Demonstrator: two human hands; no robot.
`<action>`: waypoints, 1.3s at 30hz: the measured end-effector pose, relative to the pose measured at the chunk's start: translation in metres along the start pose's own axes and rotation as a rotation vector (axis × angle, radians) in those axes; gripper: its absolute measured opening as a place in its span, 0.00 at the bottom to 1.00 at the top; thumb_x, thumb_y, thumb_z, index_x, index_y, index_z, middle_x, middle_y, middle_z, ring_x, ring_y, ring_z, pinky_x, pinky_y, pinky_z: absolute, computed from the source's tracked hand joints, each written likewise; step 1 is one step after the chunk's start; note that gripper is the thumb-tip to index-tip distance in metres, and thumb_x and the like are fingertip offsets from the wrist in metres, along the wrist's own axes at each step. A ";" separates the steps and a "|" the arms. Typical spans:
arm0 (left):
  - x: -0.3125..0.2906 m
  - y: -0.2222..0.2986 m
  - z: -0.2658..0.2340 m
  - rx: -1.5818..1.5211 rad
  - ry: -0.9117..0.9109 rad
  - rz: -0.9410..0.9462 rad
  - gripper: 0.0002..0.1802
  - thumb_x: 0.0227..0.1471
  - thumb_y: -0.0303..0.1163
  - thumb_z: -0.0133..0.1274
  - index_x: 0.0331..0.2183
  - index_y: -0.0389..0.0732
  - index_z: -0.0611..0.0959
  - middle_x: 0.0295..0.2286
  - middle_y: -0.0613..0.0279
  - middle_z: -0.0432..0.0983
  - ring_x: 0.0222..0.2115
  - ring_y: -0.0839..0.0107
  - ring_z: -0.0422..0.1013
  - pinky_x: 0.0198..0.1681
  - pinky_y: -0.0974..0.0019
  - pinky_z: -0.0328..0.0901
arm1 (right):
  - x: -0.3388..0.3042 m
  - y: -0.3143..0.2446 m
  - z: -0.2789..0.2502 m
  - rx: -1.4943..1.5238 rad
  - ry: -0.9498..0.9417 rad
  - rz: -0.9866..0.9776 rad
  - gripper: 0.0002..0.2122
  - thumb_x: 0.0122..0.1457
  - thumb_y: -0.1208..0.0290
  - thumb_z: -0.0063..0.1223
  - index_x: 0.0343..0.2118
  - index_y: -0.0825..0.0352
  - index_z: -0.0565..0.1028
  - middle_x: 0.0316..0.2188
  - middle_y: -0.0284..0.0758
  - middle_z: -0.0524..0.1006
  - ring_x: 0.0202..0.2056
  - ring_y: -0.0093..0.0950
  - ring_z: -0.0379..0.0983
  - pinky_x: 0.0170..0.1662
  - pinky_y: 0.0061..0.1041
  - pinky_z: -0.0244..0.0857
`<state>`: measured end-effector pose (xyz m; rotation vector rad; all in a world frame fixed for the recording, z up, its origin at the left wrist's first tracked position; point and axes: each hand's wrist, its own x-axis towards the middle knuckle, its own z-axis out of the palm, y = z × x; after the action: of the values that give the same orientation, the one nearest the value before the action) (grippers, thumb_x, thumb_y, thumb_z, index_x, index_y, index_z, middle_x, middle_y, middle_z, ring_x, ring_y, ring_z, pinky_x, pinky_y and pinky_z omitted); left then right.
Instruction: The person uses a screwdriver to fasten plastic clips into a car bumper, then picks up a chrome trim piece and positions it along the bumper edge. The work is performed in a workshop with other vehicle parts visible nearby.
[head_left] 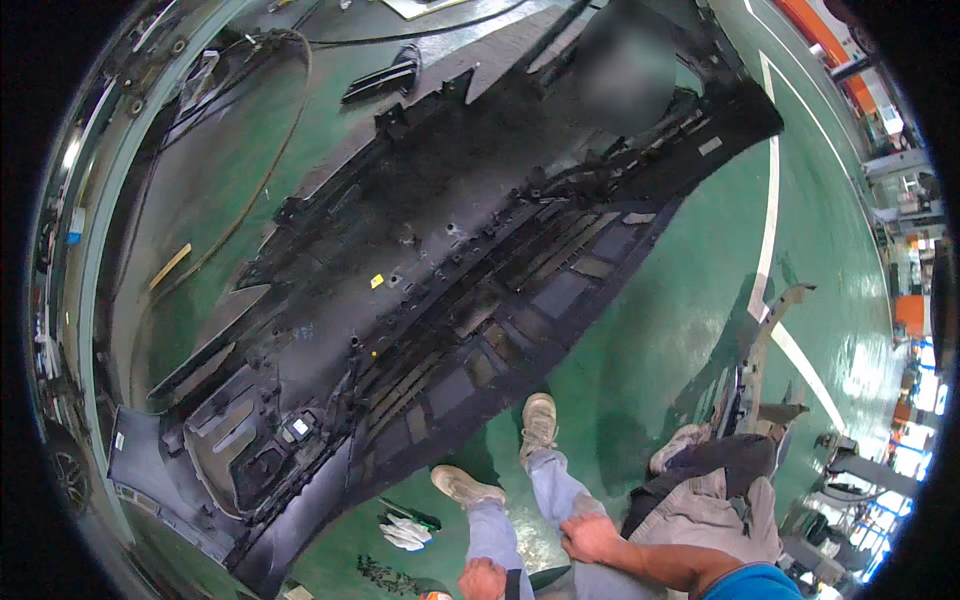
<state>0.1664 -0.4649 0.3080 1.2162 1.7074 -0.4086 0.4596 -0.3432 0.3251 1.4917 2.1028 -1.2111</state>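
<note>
My right hand [592, 539] is closed at the knee of my light blue trousers [548, 482], with the cloth bunched at its fingers. On the other leg, near the lower edge, my left hand [483, 579] is also curled closed against the cloth. Both hands are apart from the large black car bumper [420, 190], which lies inner side up across the floor just beyond my shoes [540, 425]. Ribs, clips and brackets line its inside, along with a small yellow tag [377, 281]. White work gloves [404, 532] lie left of my feet, touching a slim green-and-black item.
At my right is another person in beige clothing [700, 515], beside a long narrow bracket-like part [750, 370]. Small black pieces [385, 575] lie below the gloves. A hose [290, 130] loops on the floor beyond the bumper, near a black trim piece [385, 78].
</note>
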 end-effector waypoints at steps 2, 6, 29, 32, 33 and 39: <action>0.000 0.005 -0.008 0.010 -0.036 0.009 0.15 0.55 0.40 0.49 0.37 0.40 0.83 0.36 0.44 0.81 0.37 0.41 0.78 0.40 0.41 0.71 | 0.000 0.000 -0.001 0.024 -0.036 0.022 0.12 0.55 0.58 0.53 0.31 0.62 0.78 0.31 0.39 0.81 0.35 0.41 0.79 0.40 0.43 0.72; 0.010 0.017 -0.020 0.050 -0.091 -0.045 0.18 0.56 0.43 0.50 0.39 0.40 0.83 0.37 0.44 0.81 0.38 0.41 0.77 0.40 0.41 0.70 | 0.002 0.001 -0.002 0.068 -0.002 0.044 0.12 0.55 0.58 0.53 0.31 0.63 0.77 0.30 0.39 0.81 0.36 0.42 0.78 0.40 0.44 0.72; 0.019 0.039 -0.019 0.089 -0.076 -0.127 0.18 0.53 0.44 0.49 0.37 0.42 0.86 0.43 0.53 0.79 0.47 0.52 0.74 0.52 0.50 0.69 | 0.008 -0.002 -0.006 0.044 -0.038 0.050 0.11 0.53 0.60 0.55 0.29 0.64 0.79 0.29 0.40 0.81 0.34 0.41 0.78 0.41 0.42 0.71; 0.018 0.038 -0.018 0.074 -0.063 -0.137 0.18 0.53 0.44 0.50 0.37 0.42 0.85 0.43 0.54 0.79 0.47 0.53 0.74 0.52 0.50 0.69 | 0.010 -0.005 -0.011 0.043 -0.078 0.055 0.11 0.53 0.60 0.56 0.30 0.64 0.79 0.29 0.40 0.81 0.35 0.41 0.78 0.42 0.42 0.71; 0.018 0.038 -0.018 0.071 -0.083 -0.154 0.19 0.53 0.44 0.50 0.37 0.42 0.85 0.43 0.54 0.79 0.47 0.53 0.74 0.52 0.50 0.69 | 0.011 -0.005 -0.012 0.035 -0.084 0.058 0.11 0.53 0.60 0.56 0.30 0.64 0.79 0.30 0.40 0.81 0.35 0.41 0.78 0.42 0.42 0.71; 0.020 0.038 -0.021 0.080 -0.110 -0.164 0.19 0.53 0.45 0.50 0.38 0.42 0.85 0.43 0.54 0.79 0.47 0.53 0.74 0.52 0.50 0.69 | 0.016 -0.004 -0.013 0.006 -0.087 0.060 0.12 0.52 0.59 0.56 0.29 0.63 0.78 0.30 0.40 0.81 0.35 0.42 0.78 0.42 0.42 0.72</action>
<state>0.1878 -0.4220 0.3105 1.0929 1.7146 -0.6367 0.4523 -0.3234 0.3247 1.4656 1.9863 -1.2385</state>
